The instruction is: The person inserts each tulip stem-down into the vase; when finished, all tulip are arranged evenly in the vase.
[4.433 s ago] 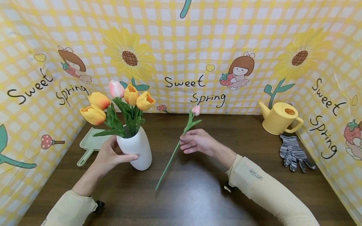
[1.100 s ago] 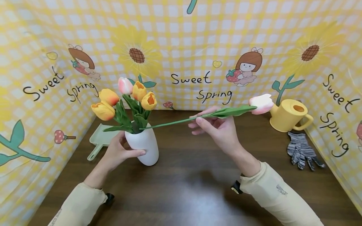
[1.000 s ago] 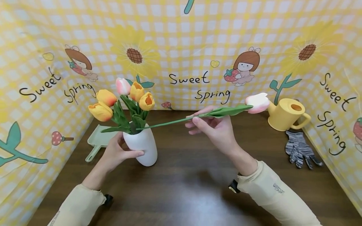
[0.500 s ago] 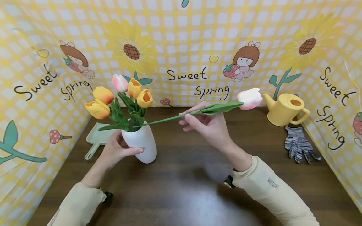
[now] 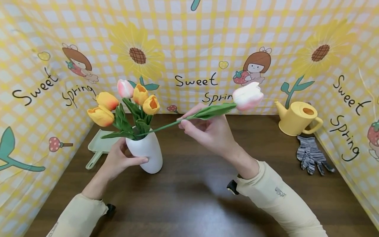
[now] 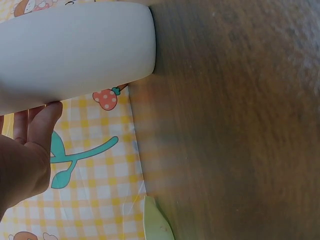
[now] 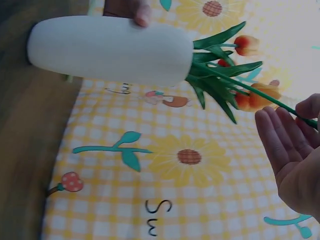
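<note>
A white vase (image 5: 148,153) stands on the dark wooden table, with several orange-yellow tulips (image 5: 101,116) and one pink tulip (image 5: 125,88) in it. My left hand (image 5: 119,161) grips the vase from its left side, thumb across the front. In the left wrist view, fingers (image 6: 42,125) touch the vase's side. My right hand (image 5: 210,131) pinches the green stem of a pink-and-white tulip (image 5: 248,96), its bloom pointing up and right. The stem's lower end reaches the vase mouth among the leaves; its tip is hidden. The right wrist view shows the stem (image 7: 250,89) slanting into the vase opening.
A pale green dustpan (image 5: 100,144) lies behind the left hand. At the back right stand a yellow watering can (image 5: 296,120) and, before it, a grey knitted glove (image 5: 312,153). A yellow checked cloth (image 5: 189,42) walls the table on three sides.
Earlier the tulip was held away from the vase, bloom up. It then swung over, its stem end at the vase mouth. Lately my right hand moved left, pushing the stem further in and tilting it up.
</note>
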The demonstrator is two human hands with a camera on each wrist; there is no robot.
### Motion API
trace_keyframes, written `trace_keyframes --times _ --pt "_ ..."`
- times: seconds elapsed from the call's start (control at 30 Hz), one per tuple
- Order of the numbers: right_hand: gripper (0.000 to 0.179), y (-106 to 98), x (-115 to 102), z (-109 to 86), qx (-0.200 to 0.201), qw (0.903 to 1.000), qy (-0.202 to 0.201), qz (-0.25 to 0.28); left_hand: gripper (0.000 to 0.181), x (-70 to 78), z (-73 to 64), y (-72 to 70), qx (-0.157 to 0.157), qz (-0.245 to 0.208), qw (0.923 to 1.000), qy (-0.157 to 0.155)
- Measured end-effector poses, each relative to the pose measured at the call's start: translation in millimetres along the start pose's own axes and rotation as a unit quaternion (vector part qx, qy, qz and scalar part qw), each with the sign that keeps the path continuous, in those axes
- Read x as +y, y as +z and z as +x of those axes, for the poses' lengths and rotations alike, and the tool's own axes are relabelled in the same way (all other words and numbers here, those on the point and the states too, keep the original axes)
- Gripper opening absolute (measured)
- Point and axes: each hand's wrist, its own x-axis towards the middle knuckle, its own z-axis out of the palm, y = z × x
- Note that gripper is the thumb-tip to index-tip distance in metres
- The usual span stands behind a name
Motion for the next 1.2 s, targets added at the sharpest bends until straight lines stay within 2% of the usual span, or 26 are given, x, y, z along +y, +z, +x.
trace_keyframes --times 0.1,0.2,0.37,0.47,0.53,0.67,0.73,0.8,0.9,1.03,1.13,1.2 --pt "0.009 2.5 -3.2 6.5 -0.018 0.9978 -0.025 -0.058 0.080 -0.1 0.8 0.4 0.000 0.002 1.0000 0.004" --pt "0.007 7.6 -3.8 12.3 -0.040 0.9944 -0.042 -0.088 0.079 0.1 1.2 1.1 0.001 0.003 1.0000 0.005" --pt "0.011 21.2 3.4 16.6 -0.061 0.9945 -0.045 -0.073 0.079 0.4 0.7 2.9 -0.002 0.001 1.0000 0.005" --pt "0.013 32.0 11.0 15.6 -0.061 0.9970 -0.019 -0.044 0.080 0.6 0.2 4.5 -0.005 -0.003 0.9999 0.010" --pt "0.011 40.4 17.9 15.1 -0.060 0.9971 0.003 -0.047 0.080 0.7 -0.2 6.0 -0.007 -0.008 0.9999 0.011" --pt "0.008 58.9 32.5 14.1 -0.062 0.9897 0.052 -0.118 0.082 1.9 -0.3 6.9 -0.012 -0.021 0.9997 0.007" --pt "0.013 64.9 37.5 12.4 -0.064 0.9816 0.083 -0.160 0.083 2.8 0.5 6.4 -0.013 -0.024 0.9996 0.002" --pt "0.020 67.3 41.1 9.0 -0.066 0.9760 0.112 -0.175 0.081 3.6 1.7 6.0 -0.014 -0.025 0.9996 -0.001" --pt "0.026 64.1 44.6 3.0 -0.074 0.9706 0.142 -0.180 0.079 4.5 3.4 5.0 -0.013 -0.017 0.9997 -0.005" --pt "0.018 50.4 46.5 -4.2 -0.102 0.9656 0.153 -0.184 0.078 6.2 4.4 3.5 0.000 0.016 0.9998 -0.010" --pt "0.010 32.0 44.0 -11.3 -0.115 0.9635 0.132 -0.202 0.077 7.9 2.2 3.5 0.005 0.038 0.9991 -0.014" --pt "0.008 15.5 40.3 -16.7 -0.116 0.9623 0.093 -0.228 0.078 9.4 -0.2 3.9 0.001 0.048 0.9988 -0.012"
